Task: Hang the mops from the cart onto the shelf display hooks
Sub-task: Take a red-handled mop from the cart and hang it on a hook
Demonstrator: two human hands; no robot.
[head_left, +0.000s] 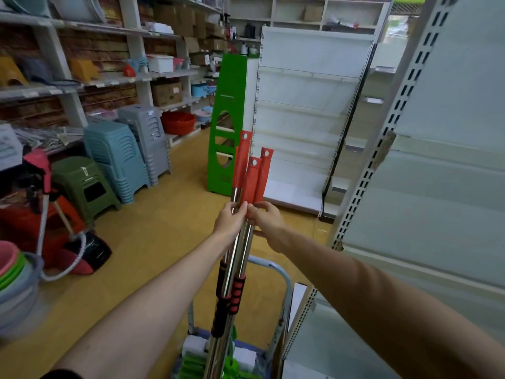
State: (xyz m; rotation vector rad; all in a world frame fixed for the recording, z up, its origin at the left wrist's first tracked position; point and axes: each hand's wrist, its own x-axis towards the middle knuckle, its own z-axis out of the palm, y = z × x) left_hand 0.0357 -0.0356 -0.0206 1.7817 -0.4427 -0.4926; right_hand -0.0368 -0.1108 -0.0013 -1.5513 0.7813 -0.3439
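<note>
Three mops (247, 176) stand bunched upright in the cart (284, 280), with shiny metal poles, red upper sleeves and a hanging hole at each tip. Their green and white heads (196, 356) rest in the cart bottom. My left hand (231, 218) is wrapped around the poles just below the red sleeves. My right hand (266, 218) pinches the lower end of a red sleeve from the right side. The white shelf unit (448, 149) with slotted uprights stands close on my right; no hooks show on it.
A second bare white shelf unit (306, 105) stands ahead, with a green display stand (226, 119) to its left. Stacked plastic stools (117, 157), basins and a red mop bucket (32, 222) line the left aisle. The yellow floor between is open.
</note>
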